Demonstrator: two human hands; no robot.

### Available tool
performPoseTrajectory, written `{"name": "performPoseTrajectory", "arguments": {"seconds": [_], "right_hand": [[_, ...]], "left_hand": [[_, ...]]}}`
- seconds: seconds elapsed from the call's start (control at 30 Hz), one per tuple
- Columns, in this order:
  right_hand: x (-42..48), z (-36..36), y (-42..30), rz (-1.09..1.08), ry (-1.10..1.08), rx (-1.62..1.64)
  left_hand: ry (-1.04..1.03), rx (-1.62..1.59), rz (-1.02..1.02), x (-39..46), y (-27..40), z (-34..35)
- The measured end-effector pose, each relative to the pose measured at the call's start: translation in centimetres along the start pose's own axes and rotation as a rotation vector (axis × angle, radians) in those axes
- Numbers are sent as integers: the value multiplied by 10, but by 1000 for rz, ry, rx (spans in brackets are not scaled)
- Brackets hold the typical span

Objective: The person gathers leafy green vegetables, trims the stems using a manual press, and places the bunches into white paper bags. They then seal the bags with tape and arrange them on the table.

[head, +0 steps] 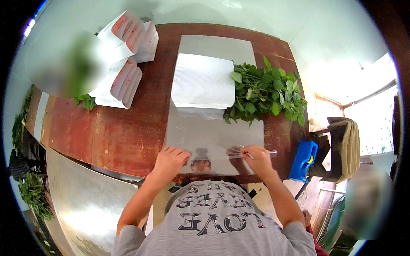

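My right hand (pixel 257 161) pinches a thin clear strip, apparently plastic, whose end (pixel 273 152) sticks out to the right. Across from it, my left hand (pixel 173 160) has its fingertips curled together near the sheet; whether it holds part of the strip cannot be made out. Both hands are over the near end of a shiny grey sheet (pixel 214 132) that mirrors them. Farther up the sheet, a flat bunch lies wrapped in white corrugated paper (pixel 203 81). Its leafy green stems (pixel 267 91) spread out to the right.
Wrapped bunches (pixel 128 33) with pinkish-red flowers inside white paper lie at the left of the red wooden table (pixel 128 136); another bunch (pixel 123 84) is nearer. A blue tape dispenser (pixel 302 161) stands at the right edge. Cut greenery (pixel 35 195) lies lower left.
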State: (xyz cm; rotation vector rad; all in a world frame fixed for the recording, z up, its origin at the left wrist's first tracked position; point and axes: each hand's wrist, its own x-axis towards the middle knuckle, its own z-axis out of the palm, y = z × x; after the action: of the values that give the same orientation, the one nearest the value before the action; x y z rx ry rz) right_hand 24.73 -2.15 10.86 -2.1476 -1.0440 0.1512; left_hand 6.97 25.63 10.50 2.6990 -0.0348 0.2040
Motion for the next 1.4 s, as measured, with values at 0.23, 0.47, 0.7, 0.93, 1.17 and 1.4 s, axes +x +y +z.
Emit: {"name": "performPoseTrajectory", "arguments": {"seconds": [0.23,0.47,0.7,0.93,1.17,1.4], "right_hand": [[83,-116,-8,206,45,-228],[226,-127,83,278,-67,-222],[234,-86,151,344,-104,-175],[228,-98,150,407,164,2],[134,-124,114,482,727,213],[-57,-84,62,825,772,191]], "left_hand": [[87,275,220,136,-30,-116],[-129,-53,-148,285,-124,-136],[-207,265,221,319,-86,-96],[-611,90,-83,342,-135,-60],[-697,78,-12,366,-130,-63],[-614,30,-20,357,-156,-50]]}}
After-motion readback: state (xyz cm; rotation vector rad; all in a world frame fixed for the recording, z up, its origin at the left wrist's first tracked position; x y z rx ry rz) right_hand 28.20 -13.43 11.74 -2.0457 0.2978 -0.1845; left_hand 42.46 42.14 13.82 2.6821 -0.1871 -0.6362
